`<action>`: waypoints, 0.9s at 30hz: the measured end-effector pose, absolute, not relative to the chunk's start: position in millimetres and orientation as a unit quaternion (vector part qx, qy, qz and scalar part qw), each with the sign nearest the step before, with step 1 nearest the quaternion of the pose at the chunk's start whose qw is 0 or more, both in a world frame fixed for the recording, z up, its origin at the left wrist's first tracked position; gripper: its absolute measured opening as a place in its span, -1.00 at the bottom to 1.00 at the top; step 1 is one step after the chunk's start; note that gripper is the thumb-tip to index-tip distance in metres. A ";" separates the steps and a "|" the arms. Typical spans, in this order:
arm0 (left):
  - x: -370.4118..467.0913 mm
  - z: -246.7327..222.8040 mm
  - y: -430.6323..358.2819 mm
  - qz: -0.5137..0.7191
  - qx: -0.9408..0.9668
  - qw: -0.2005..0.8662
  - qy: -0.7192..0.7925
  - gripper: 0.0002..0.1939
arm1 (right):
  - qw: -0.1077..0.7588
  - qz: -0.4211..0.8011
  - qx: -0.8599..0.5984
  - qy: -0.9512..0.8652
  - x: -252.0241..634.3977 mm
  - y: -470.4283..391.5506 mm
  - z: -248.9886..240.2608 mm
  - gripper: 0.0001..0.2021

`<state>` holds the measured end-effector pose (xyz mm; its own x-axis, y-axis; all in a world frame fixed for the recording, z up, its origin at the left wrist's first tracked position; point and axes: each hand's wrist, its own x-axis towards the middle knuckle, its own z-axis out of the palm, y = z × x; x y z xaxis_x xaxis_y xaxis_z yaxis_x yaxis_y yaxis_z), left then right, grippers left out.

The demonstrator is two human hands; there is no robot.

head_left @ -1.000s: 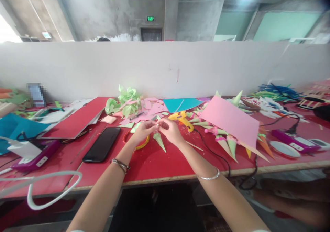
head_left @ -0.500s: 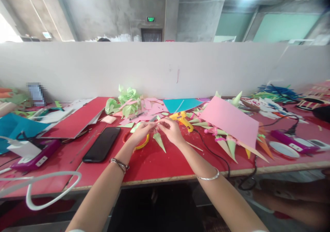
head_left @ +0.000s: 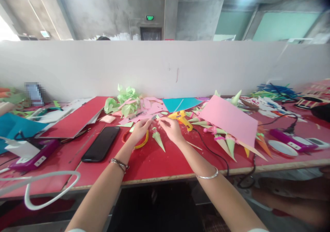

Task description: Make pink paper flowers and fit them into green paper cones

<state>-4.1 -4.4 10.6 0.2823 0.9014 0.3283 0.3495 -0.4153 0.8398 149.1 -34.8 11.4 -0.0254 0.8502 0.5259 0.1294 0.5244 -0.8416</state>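
Over the middle of the red table, my left hand (head_left: 141,129) has its thumb and fingers pinched together. Whatever sits in that pinch is too small to make out. A short gap away, my right hand (head_left: 170,129) is pinched too, its fingertips pointing towards the left ones; its contents are also unclear. Between and below them a light green paper cone (head_left: 159,141) lies on the table. Partly behind my left hand is a yellow and red ring (head_left: 143,142), like a tape roll. A yellow glue gun (head_left: 182,118) lies just beyond my right hand.
A black phone (head_left: 101,144) lies left of my hands. Pink card (head_left: 229,120) covers several paper cones at right. Crumpled green paper (head_left: 127,103) and pink scraps lie behind. Purple power strips (head_left: 294,141) with cables sit at both sides. A white partition (head_left: 103,67) stands behind the table.
My hands have drawn slightly apart, opening a gap between the fingertips. More of the green cone's upper end shows now. The view has shifted slightly.
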 end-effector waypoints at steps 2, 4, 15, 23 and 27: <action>-3.7 12.5 -7.2 0.397 0.754 0.277 0.444 -0.57 | 0.581 0.316 -0.383 -0.645 149.3 -34.0 10.7 -0.81; -3.3 13.8 -10.5 0.363 0.785 0.210 0.456 -0.59 | 0.580 0.308 -0.386 -0.648 149.6 -33.0 9.7 -0.82; 7.6 10.6 -25.9 0.165 0.842 0.001 0.514 -0.61 | 0.582 0.259 -0.409 -0.653 150.6 -31.2 7.8 -0.84; 10.5 9.8 -28.0 0.130 0.849 -0.036 0.510 -0.45 | 0.582 0.223 -0.424 -0.656 151.8 -28.2 4.4 -0.83; 9.7 10.0 -27.7 0.123 0.849 -0.034 0.512 -0.48 | 0.585 0.223 -0.425 -0.654 151.5 -27.8 4.0 -0.83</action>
<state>9.7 -27.7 10.0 0.4445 0.8620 0.2435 0.8786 -0.4725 0.0689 151.5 -27.8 4.0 0.0454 0.8167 0.5753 0.2953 0.5392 -0.7887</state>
